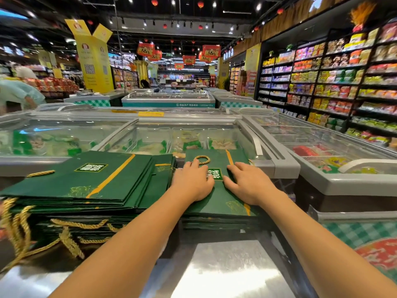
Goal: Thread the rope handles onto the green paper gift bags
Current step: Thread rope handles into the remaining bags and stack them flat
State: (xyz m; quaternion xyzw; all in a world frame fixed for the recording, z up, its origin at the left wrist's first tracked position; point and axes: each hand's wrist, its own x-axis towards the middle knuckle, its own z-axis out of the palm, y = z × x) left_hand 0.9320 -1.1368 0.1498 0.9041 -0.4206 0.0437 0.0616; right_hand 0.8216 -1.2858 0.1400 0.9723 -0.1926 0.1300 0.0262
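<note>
Neither grip is closed: the left hand and right hand press flat, fingers straight, on the top green bag at frame centre. Its paper looks light, stiff and easily creased, so pinch it by an edge. The limp gold rope loop lies just above the left hand.

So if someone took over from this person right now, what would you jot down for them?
Left hand: flat on the top green gift bag of the right stack, fingertips beside a gold rope loop at its far edge; holds nothing.
Right hand: flat on the same bag, holds nothing.
Done: the left stack has gold rope handles hanging off its near side.
Left: the right stack shows no ropes along its near edge. Whether the top bag is fully threaded can't be told.
</note>
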